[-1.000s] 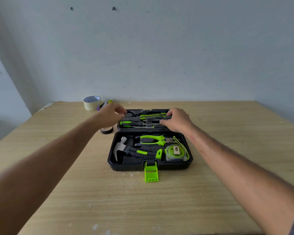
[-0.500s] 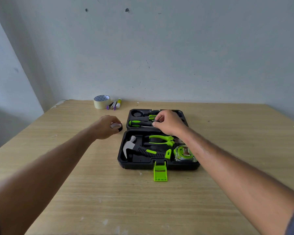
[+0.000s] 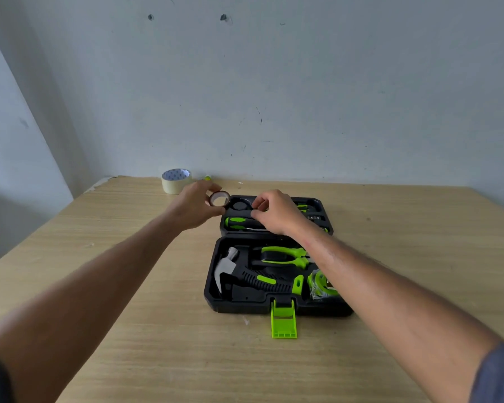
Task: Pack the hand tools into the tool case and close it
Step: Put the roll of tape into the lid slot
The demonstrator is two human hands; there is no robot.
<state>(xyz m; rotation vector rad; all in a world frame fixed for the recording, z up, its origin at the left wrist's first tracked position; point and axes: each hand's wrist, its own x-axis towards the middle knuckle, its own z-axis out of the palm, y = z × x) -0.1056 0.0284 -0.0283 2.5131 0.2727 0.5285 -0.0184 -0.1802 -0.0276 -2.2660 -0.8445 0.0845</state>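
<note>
The black tool case (image 3: 230, 306) lies open on the wooden table, its green latch (image 3: 283, 321) hanging over the near edge. The near half holds a hammer (image 3: 230, 266), green pliers (image 3: 282, 254) and a green tape measure (image 3: 320, 283). A green screwdriver (image 3: 236, 221) lies in the far half. My left hand (image 3: 195, 207) holds a small dark roll of tape (image 3: 218, 199) just above the far half's left corner, beside a round recess (image 3: 239, 205). My right hand (image 3: 277, 212) hovers over the far half, thumb and forefinger pinched near the screwdriver; whether it grips anything is unclear.
A large roll of masking tape (image 3: 175, 180) stands at the table's far left, near the wall. A green-tipped marker (image 3: 207, 178) shows just behind my left hand. The table's left edge runs diagonally at the left.
My left hand picked the small tape roll up off the table left of the case and lifted it over the far half. My right hand stayed over the screwdrivers.
</note>
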